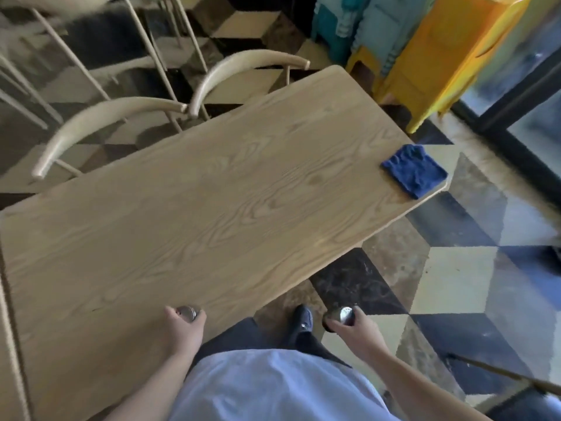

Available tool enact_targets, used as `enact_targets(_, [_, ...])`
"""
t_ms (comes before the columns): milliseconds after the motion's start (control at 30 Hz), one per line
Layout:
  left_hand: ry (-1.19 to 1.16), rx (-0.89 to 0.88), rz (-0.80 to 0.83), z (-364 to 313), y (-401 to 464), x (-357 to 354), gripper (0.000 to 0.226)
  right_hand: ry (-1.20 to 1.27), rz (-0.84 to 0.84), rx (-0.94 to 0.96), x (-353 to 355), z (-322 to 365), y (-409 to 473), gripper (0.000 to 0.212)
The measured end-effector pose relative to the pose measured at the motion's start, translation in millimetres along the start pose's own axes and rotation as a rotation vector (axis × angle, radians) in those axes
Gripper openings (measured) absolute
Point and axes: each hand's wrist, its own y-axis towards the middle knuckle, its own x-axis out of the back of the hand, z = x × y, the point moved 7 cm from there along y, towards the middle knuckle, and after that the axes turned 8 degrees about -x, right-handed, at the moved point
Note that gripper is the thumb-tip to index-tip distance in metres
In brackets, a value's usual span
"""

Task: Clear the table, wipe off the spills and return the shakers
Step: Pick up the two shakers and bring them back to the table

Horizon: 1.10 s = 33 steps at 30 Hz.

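A long wooden table (212, 192) runs from lower left to upper right. My left hand (182, 328) is closed around a metal-capped shaker (188, 312) right over the table's near edge. Off the table, above the tiled floor, my right hand (353, 328) grips a second shaker (343, 315) with a shiny cap and a dark body. A folded blue cloth (414, 170) lies at the table's far right corner, well away from both hands.
Two light wooden chairs (106, 117) are tucked against the table's far side. Stacked yellow and teal plastic stools (425, 56) stand beyond the far end. A glass door with a dark frame (516, 95) is at the right. My foot (302, 320) stands on the tiled floor.
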Motion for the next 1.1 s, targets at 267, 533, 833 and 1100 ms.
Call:
enact_targets(267, [-0.047,0.117,-0.03,-13,-12,-17,0.048,-0.141,-0.101,0.181,23,119,19,0.038])
enact_targets(533, [0.02,0.044,0.035,-46,26,-12,0.038,-0.234,-0.093,0.131,36,157,48,0.044])
enact_targets(833, [0.049,0.159,0.045,-75,48,-14,0.044,-0.391,-0.019,0.255,39,208,73,0.031])
enact_targets(1100, [-0.051,0.202,0.041,-89,65,-33,0.046,-0.414,-0.082,0.378,34,304,107,0.036])
